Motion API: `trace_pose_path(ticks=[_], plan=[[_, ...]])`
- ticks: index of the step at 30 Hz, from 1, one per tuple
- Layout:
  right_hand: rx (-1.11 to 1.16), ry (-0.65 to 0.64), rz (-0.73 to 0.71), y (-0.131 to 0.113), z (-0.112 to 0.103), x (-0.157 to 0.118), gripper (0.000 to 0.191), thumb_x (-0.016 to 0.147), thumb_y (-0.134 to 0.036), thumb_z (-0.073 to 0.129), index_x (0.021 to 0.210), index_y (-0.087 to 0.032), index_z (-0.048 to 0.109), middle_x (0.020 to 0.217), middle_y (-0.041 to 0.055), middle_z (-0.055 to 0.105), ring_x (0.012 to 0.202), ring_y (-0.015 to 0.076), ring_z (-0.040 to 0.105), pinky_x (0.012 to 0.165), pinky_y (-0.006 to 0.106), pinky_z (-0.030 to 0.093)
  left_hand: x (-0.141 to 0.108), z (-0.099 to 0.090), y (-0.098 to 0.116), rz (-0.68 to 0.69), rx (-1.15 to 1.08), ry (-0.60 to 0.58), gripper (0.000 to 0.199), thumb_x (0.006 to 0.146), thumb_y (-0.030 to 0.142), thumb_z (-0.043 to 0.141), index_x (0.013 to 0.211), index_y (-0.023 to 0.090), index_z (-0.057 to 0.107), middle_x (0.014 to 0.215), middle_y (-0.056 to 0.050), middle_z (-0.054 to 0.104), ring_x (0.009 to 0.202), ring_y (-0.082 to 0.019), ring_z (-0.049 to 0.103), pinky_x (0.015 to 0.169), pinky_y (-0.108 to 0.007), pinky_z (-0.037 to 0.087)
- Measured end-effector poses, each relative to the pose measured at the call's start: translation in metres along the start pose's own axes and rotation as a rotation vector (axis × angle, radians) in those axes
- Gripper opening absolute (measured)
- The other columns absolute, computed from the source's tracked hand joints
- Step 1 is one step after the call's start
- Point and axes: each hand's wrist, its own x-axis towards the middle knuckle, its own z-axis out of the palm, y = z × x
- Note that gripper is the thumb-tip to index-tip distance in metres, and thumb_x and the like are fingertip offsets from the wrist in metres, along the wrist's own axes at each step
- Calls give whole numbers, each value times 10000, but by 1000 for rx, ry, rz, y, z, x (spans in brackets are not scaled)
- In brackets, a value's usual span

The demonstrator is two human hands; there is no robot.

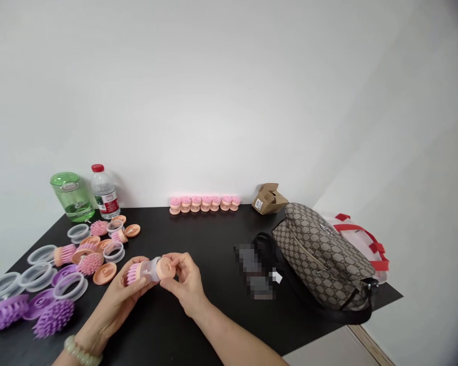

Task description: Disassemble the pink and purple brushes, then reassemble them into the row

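Note:
Both my hands hold a small scalp brush (pixel 150 270) above the black table. It has pink bristles, a clear body and a peach cap. My left hand (pixel 118 300), with a pale beaded bracelet (pixel 82 351) at the wrist, wraps the bristle end. My right hand (pixel 185 282) pinches the peach cap between thumb and fingers. Loose parts lie just left of my left hand: clear plastic rings (pixel 70 285), peach discs (pixel 104 273), pink bristle heads (pixel 89 263) and purple spiked heads (pixel 53 317).
A row of assembled pink brushes (pixel 204 204) stands along the wall. At back left are a green bottle (pixel 70 197) and a water bottle (pixel 105 193). On the right lie a cardboard box (pixel 269 199), a patterned bag (pixel 320 256) and a blurred dark item (pixel 254 269).

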Motion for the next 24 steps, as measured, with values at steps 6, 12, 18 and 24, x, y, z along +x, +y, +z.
trace_pose_path(ticks=[6, 12, 18, 24], plan=[[-371, -96, -126, -3, -7, 0, 456, 712, -291, 791, 1132, -246, 617, 1110, 59, 706, 968, 229, 679, 858, 365, 540, -4, 0, 0, 36, 74, -81, 469, 618, 298, 896, 997, 196, 639, 942, -47, 650, 867, -201, 635, 781, -301, 574], [-618, -190, -306, -8, -11, 1, 509, 806, -366, 758, 1278, -265, 597, 1169, 83, 696, 1045, 247, 627, 855, 373, 563, -8, 4, 1, 23, 141, -49, 483, 624, 356, 875, 1007, 213, 620, 927, -34, 643, 831, -192, 603, 729, -273, 511], [-655, -206, -298, -12, -13, -2, 561, 827, -364, 749, 1347, -269, 560, 1205, 106, 669, 1058, 265, 614, 882, 415, 558, -13, 15, 3, 57, 255, 11, 531, 556, 405, 882, 979, 219, 622, 867, -17, 637, 788, -196, 581, 690, -258, 454], [-674, -250, -403, -16, -15, -1, 584, 842, -356, 749, 1384, -286, 540, 1211, 98, 681, 1066, 262, 610, 947, 435, 527, -10, 4, 4, 58, 321, -91, 509, 605, 401, 867, 1002, 212, 612, 879, -15, 616, 783, -176, 538, 701, -250, 432]])
